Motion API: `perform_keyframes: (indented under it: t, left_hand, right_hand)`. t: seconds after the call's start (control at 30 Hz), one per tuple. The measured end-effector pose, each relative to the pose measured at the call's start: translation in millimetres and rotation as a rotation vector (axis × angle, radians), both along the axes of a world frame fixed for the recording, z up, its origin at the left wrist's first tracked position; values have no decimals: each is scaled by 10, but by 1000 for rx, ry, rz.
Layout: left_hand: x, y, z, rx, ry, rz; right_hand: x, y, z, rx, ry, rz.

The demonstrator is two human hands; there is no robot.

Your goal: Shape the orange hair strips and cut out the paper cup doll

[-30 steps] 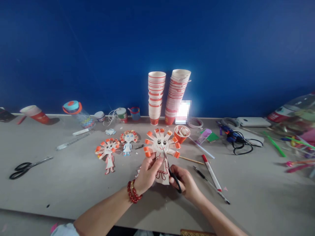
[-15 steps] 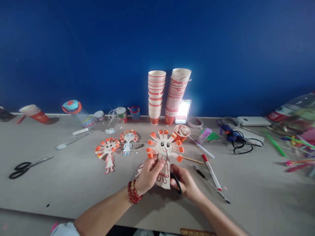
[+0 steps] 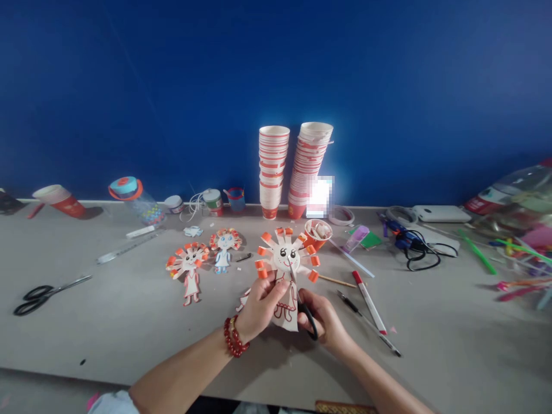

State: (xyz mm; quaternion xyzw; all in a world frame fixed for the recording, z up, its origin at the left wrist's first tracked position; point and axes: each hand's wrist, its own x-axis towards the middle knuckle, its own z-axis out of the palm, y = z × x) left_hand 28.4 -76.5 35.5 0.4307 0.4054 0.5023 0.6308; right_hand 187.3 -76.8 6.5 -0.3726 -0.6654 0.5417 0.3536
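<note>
My left hand [image 3: 261, 305] is closed around a paper-cup doll [image 3: 286, 259], pinching it just below the head. The doll has a round white face with drawn eyes and curled orange strips fanning out around it. Its body is drawn in red-brown outline on white paper. Looped in my right hand [image 3: 324, 319] are the black handles of a pair of scissors [image 3: 307, 319]. Their blades point up along the right side of the drawn body, with the tip over the doll's face. Another paper figure is partly hidden behind my left hand.
Two paper dolls [image 3: 190, 261] [image 3: 223, 253] lie left, with spare scissors [image 3: 41, 296] further out. Two stacks of paper cups [image 3: 271, 172] [image 3: 308, 167] stand by the blue wall. A cup of scraps [image 3: 317, 236], red marker [image 3: 370, 303], pen [image 3: 353, 305] and glue gun [image 3: 403, 238] lie right.
The view has shifted very slightly. Both hands, the doll and the scissors stay in nearly the same place, with no clear change in the grip.
</note>
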Motion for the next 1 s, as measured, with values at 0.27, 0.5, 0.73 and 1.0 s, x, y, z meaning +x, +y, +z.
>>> perform_keyframes:
  t: [0.27, 0.5, 0.73, 1.0]
  left_hand:
    - [26, 40, -82, -103, -130, 164]
    - [41, 43, -102, -94, -116, 163]
    - [39, 26, -106, -19, -19, 141]
    - [20, 26, -123, 5, 23, 122]
  right_hand:
    - [7, -5, -53, -67, 6, 15]
    - [-13, 4, -112, -100, 86, 26]
    - [-12, 6, -82, -120, 88, 35]
    - [5, -1, -99, -70, 54, 26]
